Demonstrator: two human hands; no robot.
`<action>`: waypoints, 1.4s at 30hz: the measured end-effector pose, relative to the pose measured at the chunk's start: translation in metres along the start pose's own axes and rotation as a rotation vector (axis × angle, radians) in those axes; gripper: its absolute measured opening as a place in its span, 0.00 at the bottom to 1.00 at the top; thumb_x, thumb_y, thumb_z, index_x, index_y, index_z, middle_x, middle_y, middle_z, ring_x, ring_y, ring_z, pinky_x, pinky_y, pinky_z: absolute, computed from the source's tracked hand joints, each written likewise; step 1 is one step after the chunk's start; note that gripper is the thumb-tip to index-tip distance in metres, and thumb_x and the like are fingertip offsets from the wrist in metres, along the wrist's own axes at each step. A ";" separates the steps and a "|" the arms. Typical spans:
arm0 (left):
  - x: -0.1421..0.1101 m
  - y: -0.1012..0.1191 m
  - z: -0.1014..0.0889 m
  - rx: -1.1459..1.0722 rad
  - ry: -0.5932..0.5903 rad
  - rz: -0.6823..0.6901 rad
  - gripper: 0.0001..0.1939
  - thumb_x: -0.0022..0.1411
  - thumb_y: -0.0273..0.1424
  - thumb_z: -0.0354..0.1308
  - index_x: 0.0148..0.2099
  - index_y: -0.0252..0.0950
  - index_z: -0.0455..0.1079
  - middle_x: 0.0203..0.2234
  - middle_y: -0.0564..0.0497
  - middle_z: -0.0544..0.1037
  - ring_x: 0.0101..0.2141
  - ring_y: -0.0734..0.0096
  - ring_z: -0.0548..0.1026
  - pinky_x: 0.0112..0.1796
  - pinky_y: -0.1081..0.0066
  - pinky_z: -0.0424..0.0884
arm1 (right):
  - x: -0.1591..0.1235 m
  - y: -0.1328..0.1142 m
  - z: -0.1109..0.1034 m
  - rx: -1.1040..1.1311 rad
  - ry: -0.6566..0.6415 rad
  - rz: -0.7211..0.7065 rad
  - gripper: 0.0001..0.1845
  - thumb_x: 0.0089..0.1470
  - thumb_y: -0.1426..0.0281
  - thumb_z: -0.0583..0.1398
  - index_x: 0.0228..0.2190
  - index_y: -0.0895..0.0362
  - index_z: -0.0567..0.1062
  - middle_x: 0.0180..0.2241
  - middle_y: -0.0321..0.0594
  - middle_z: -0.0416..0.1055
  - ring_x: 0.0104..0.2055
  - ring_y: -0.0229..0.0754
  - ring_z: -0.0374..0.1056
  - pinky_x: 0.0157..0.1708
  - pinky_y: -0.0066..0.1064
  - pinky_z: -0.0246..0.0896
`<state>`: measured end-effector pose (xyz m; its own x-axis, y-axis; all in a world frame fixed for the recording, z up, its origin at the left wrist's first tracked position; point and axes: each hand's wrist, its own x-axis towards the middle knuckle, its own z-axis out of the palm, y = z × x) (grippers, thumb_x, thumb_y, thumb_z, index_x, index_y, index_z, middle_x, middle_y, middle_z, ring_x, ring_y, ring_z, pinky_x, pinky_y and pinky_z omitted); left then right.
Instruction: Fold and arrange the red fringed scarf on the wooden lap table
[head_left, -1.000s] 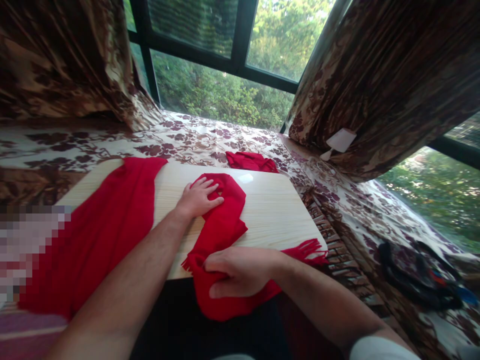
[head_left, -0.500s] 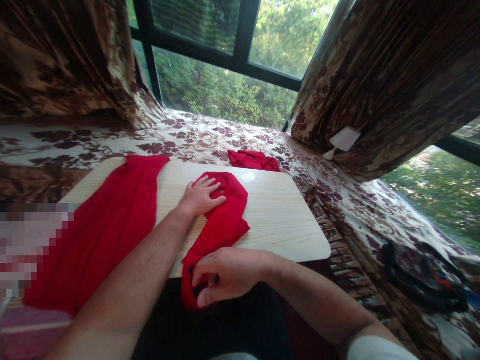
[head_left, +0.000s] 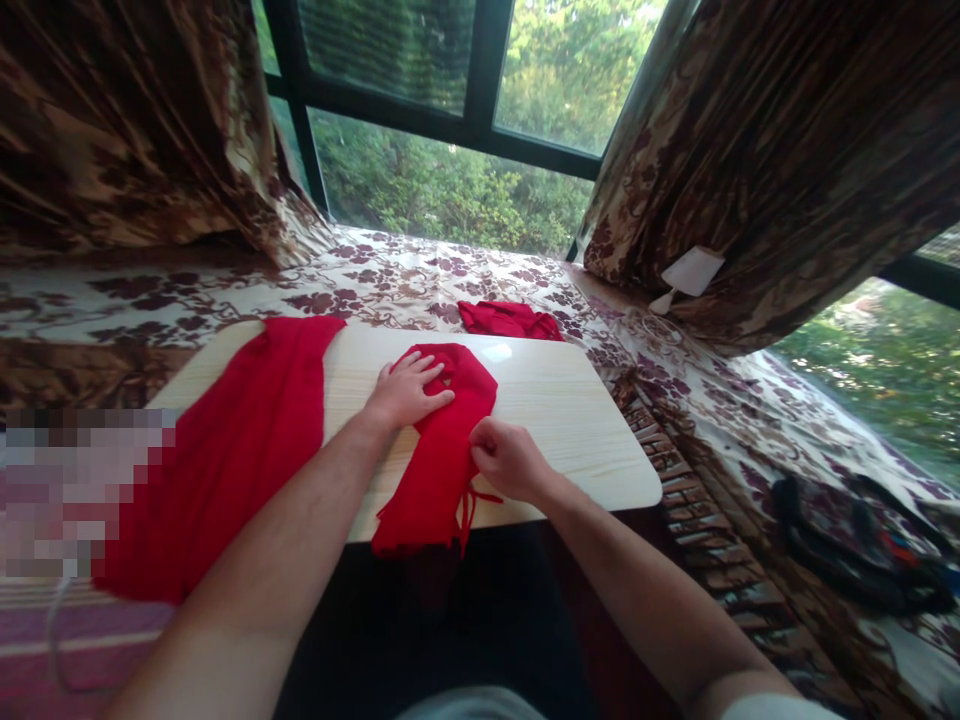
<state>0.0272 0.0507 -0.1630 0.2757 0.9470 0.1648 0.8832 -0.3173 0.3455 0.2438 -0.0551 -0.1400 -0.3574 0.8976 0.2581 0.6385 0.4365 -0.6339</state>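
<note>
A red fringed scarf [head_left: 439, 460] lies folded lengthwise on a light wooden table [head_left: 570, 420], its near end hanging over the front edge. My left hand [head_left: 409, 392] lies flat on the scarf's far end, fingers spread. My right hand [head_left: 510, 460] is closed in a pinch on the scarf's right edge near the middle, with fringe strands trailing below it.
A larger red cloth [head_left: 225, 450] drapes over the table's left side. A small folded red cloth [head_left: 508, 320] lies behind the table on the floral bedspread [head_left: 390, 280]. Patterned curtains flank a window. A black bag [head_left: 855, 540] lies at right.
My right hand has lifted the scarf's hanging end from below the table edge and carried it up onto the table, folding it over. The left hand has stayed pressed on the far end.
</note>
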 end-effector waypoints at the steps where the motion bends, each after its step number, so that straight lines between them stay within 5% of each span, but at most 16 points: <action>1: 0.001 0.000 0.000 -0.005 0.001 -0.001 0.39 0.62 0.58 0.50 0.69 0.45 0.63 0.69 0.48 0.59 0.69 0.52 0.51 0.65 0.46 0.44 | -0.001 0.001 0.001 -0.005 -0.017 0.007 0.07 0.51 0.77 0.58 0.31 0.55 0.74 0.26 0.31 0.72 0.26 0.34 0.63 0.29 0.25 0.54; 5: 0.001 -0.002 -0.001 -0.039 0.001 -0.005 0.36 0.62 0.56 0.52 0.67 0.47 0.66 0.69 0.49 0.60 0.69 0.50 0.52 0.65 0.42 0.44 | 0.003 -0.001 0.003 -0.038 -0.062 0.000 0.13 0.54 0.77 0.58 0.39 0.55 0.78 0.33 0.36 0.78 0.33 0.36 0.70 0.36 0.26 0.59; 10: -0.001 -0.002 -0.007 -0.132 -0.022 -0.031 0.31 0.63 0.49 0.56 0.66 0.47 0.67 0.69 0.48 0.59 0.69 0.49 0.51 0.64 0.35 0.40 | 0.020 -0.015 -0.005 -0.249 -0.214 0.000 0.14 0.63 0.66 0.57 0.30 0.55 0.80 0.30 0.40 0.78 0.30 0.38 0.70 0.33 0.28 0.58; 15: -0.020 0.011 -0.018 -0.370 0.276 -0.082 0.28 0.62 0.38 0.57 0.63 0.37 0.70 0.64 0.42 0.67 0.66 0.56 0.62 0.65 0.51 0.54 | 0.039 -0.029 -0.001 -0.541 -0.078 -0.045 0.17 0.64 0.58 0.57 0.33 0.57 0.79 0.36 0.47 0.77 0.38 0.45 0.71 0.38 0.33 0.61; 19: -0.082 0.037 -0.035 -0.564 0.666 -0.230 0.15 0.62 0.37 0.56 0.47 0.36 0.76 0.43 0.46 0.82 0.44 0.64 0.79 0.48 0.66 0.74 | 0.049 -0.022 0.018 -0.517 -0.051 -0.142 0.14 0.64 0.60 0.57 0.40 0.56 0.76 0.40 0.46 0.74 0.43 0.46 0.69 0.45 0.34 0.62; 22: -0.157 0.054 -0.031 -0.587 0.748 -0.358 0.10 0.61 0.38 0.59 0.35 0.37 0.73 0.27 0.53 0.77 0.30 0.69 0.77 0.36 0.71 0.74 | 0.051 -0.010 0.027 -0.457 -0.040 -0.123 0.12 0.65 0.62 0.56 0.39 0.56 0.75 0.39 0.44 0.73 0.43 0.45 0.68 0.46 0.33 0.61; 26: -0.247 0.060 0.016 -0.644 0.572 -0.434 0.12 0.59 0.41 0.61 0.38 0.37 0.73 0.32 0.50 0.79 0.34 0.65 0.78 0.40 0.67 0.75 | 0.051 -0.001 0.031 -0.385 -0.010 -0.125 0.09 0.65 0.66 0.56 0.38 0.55 0.75 0.38 0.42 0.72 0.43 0.43 0.66 0.47 0.32 0.59; 29: -0.280 0.060 0.053 -0.698 0.404 -0.595 0.22 0.57 0.45 0.62 0.49 0.37 0.70 0.44 0.43 0.80 0.44 0.55 0.79 0.47 0.57 0.75 | 0.050 0.001 0.031 -0.376 0.011 -0.140 0.09 0.65 0.66 0.55 0.38 0.55 0.75 0.38 0.42 0.72 0.43 0.43 0.66 0.47 0.32 0.59; 34: -0.272 0.063 0.066 -0.733 0.238 -0.635 0.32 0.56 0.45 0.63 0.60 0.42 0.62 0.58 0.38 0.73 0.60 0.52 0.70 0.61 0.55 0.63 | 0.048 0.000 0.032 -0.374 0.038 -0.163 0.10 0.65 0.67 0.55 0.37 0.55 0.75 0.37 0.42 0.72 0.42 0.43 0.66 0.47 0.32 0.59; 39: -0.254 0.062 0.061 -1.016 0.088 -0.617 0.20 0.54 0.48 0.64 0.45 0.43 0.74 0.44 0.42 0.81 0.50 0.46 0.77 0.55 0.53 0.69 | 0.048 -0.001 0.032 -0.369 0.032 -0.145 0.09 0.65 0.67 0.55 0.37 0.55 0.75 0.37 0.42 0.72 0.43 0.43 0.66 0.47 0.32 0.59; 42: -0.260 0.062 0.060 -1.195 -0.160 -0.545 0.21 0.51 0.50 0.67 0.40 0.40 0.78 0.40 0.43 0.82 0.47 0.45 0.78 0.52 0.52 0.70 | 0.048 0.001 0.032 -0.360 0.034 -0.148 0.09 0.65 0.67 0.55 0.37 0.55 0.75 0.37 0.42 0.72 0.42 0.43 0.66 0.46 0.32 0.58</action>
<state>0.0327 -0.2122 -0.2401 0.1086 0.9356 -0.3358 0.0408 0.3334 0.9419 0.2053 -0.0134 -0.1509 -0.4445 0.8223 0.3553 0.7825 0.5495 -0.2928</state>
